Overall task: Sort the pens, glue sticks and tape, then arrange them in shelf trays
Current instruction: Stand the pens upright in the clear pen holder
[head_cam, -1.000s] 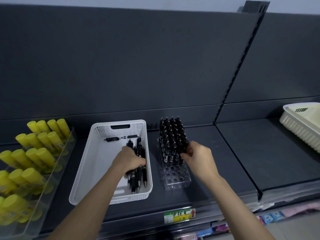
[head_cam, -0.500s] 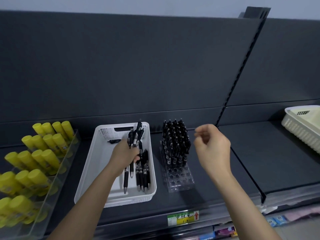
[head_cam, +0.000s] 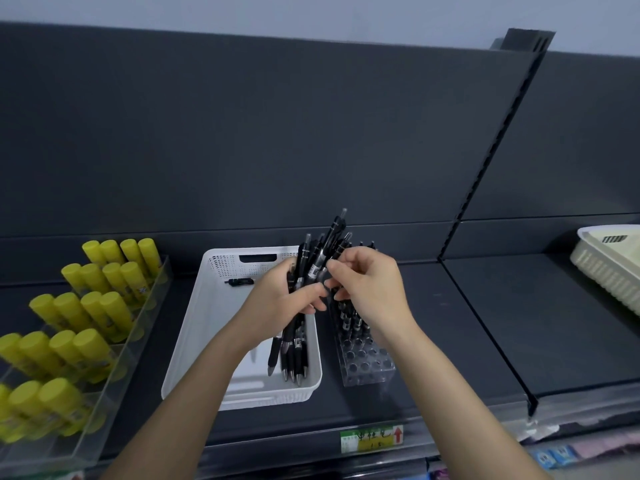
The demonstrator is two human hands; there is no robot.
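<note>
My left hand (head_cam: pixel 282 299) grips a bundle of black pens (head_cam: pixel 313 258), tips down, above the right side of the white basket (head_cam: pixel 194 323). My right hand (head_cam: pixel 369 289) pinches one pen of that bundle near its upper part. One loose black pen (head_cam: pixel 239 281) lies at the back of the basket. The clear pen holder (head_cam: pixel 367 365) stands right of the basket; several black pens stand in its back rows, mostly hidden by my right hand, and its front holes are open.
A clear tiered tray (head_cam: pixel 104 410) with several yellow glue sticks (head_cam: pixel 86 313) stands at the left. A cream basket (head_cam: pixel 609 265) sits on the right shelf section. A dark upright divider (head_cam: pixel 485 168) and shelf edge separate the sections. A price label (head_cam: pixel 372 439) marks the shelf front.
My left hand lifted the pen bundle out of the basket and raised it. My right hand left the pen holder, swung left and now pinches a pen in the bundle.
</note>
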